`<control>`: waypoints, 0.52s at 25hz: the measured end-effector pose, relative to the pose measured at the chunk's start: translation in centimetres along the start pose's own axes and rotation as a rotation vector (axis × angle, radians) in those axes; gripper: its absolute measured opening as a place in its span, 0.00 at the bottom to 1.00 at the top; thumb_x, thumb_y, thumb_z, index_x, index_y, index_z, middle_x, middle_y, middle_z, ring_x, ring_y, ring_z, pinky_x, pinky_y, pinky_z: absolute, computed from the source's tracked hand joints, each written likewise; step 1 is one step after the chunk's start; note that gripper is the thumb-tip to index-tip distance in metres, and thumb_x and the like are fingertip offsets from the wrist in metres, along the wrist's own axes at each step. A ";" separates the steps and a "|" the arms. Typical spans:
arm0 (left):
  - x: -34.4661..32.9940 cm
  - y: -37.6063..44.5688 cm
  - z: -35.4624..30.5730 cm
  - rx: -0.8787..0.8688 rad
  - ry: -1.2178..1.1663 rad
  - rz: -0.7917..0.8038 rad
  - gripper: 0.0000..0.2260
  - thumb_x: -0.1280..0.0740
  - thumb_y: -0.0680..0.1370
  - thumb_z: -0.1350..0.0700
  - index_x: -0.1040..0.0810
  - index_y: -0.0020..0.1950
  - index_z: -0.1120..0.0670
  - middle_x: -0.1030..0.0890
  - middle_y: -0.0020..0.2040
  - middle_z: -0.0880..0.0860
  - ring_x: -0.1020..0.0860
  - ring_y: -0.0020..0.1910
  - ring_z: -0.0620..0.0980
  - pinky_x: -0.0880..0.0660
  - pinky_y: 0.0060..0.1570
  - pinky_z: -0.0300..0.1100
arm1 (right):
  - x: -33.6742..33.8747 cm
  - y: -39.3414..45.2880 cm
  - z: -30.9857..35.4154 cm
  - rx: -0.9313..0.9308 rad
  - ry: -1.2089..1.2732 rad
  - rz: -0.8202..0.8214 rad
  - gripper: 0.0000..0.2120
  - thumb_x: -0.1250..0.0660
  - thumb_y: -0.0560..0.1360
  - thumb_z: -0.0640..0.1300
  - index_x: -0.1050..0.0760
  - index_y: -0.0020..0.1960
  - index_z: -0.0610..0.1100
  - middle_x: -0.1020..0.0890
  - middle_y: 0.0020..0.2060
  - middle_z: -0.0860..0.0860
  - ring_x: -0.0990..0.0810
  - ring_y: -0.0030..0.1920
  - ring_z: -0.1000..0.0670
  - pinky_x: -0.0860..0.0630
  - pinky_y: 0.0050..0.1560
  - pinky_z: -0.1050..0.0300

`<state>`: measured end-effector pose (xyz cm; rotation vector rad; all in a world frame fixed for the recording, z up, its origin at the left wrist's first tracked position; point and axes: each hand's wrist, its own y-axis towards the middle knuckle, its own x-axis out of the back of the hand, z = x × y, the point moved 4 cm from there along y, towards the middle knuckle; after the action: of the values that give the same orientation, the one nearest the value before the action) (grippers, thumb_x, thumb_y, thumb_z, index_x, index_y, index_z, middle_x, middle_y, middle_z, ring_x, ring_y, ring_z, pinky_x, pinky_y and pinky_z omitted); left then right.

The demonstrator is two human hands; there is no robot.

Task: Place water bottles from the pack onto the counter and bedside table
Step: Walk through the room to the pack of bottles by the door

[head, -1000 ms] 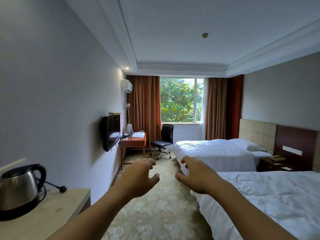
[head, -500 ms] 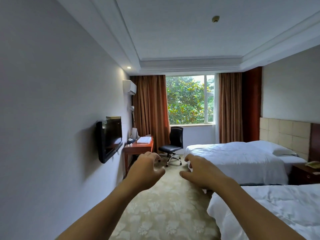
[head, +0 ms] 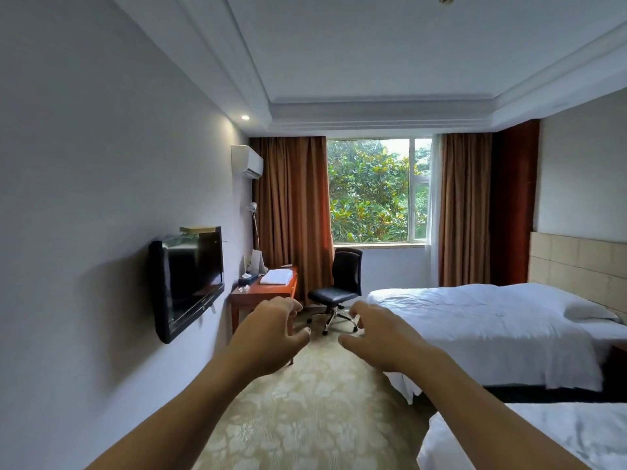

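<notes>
My left hand (head: 268,337) and my right hand (head: 380,337) are stretched out in front of me at chest height, side by side over the carpeted aisle. The fingers of both hang loosely curled and hold nothing. No water bottle and no bottle pack is in view. A dark corner of the bedside table (head: 618,359) shows at the right edge between the two beds.
A wall-mounted TV (head: 186,283) sticks out on the left. A wooden desk (head: 261,293) with folded white towels and a black office chair (head: 339,290) stand by the window. Two white beds, far one (head: 475,327) and near one (head: 543,439), fill the right side. Patterned carpet (head: 305,418) runs between.
I have moved forward along the aisle. The counter with the kettle has dropped out of view, and the TV, desk and far bed look nearer. Both hands stay held out, holding nothing.
</notes>
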<state>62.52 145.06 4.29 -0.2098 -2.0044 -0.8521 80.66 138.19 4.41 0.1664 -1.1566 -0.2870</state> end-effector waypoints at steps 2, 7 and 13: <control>-2.5 4.9 3.1 -0.009 0.002 -0.006 0.24 0.31 0.75 0.45 0.27 0.69 0.51 0.22 0.65 0.50 0.24 0.62 0.46 0.25 0.60 0.41 | -1.8 5.8 -1.3 0.022 -0.008 -0.007 0.25 0.33 0.74 0.57 0.31 0.67 0.47 0.22 0.60 0.49 0.23 0.56 0.48 0.24 0.56 0.52; -6.6 19.6 10.5 -0.013 -0.048 -0.014 0.22 0.31 0.75 0.46 0.26 0.68 0.52 0.20 0.62 0.50 0.22 0.58 0.45 0.27 0.55 0.36 | -3.5 22.2 -3.8 0.038 -0.029 -0.055 0.25 0.33 0.74 0.57 0.31 0.67 0.47 0.22 0.60 0.47 0.23 0.54 0.47 0.23 0.54 0.52; -11.1 35.5 15.2 -0.039 -0.086 -0.007 0.21 0.32 0.76 0.46 0.26 0.67 0.51 0.19 0.59 0.49 0.22 0.56 0.46 0.24 0.56 0.41 | -4.0 38.5 -9.0 0.022 -0.019 -0.117 0.27 0.33 0.75 0.56 0.32 0.69 0.46 0.23 0.62 0.47 0.24 0.55 0.48 0.27 0.52 0.55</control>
<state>74.52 183.34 7.39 -0.2664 -2.0706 -0.9007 92.70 175.87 8.01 0.2517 -1.1716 -0.3801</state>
